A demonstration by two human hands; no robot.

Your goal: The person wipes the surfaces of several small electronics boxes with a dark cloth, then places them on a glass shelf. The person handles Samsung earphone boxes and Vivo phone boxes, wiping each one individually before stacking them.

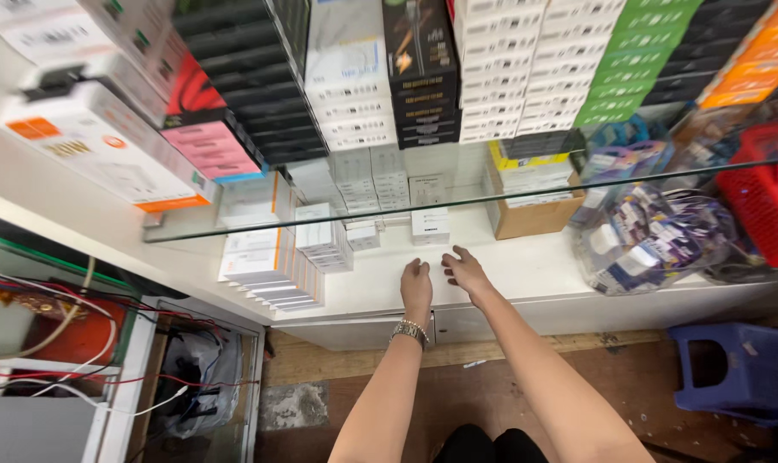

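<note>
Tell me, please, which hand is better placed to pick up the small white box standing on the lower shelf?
Probably the right hand: its fingertips point at the small white box and lie closer. The left hand rests flat further back, near the shelf edge.

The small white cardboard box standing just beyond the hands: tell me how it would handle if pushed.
The small white cardboard box stands upright and narrow, so it probably tips easily. It looks light and stiff, likely sliding on the smooth white shelf.
</note>
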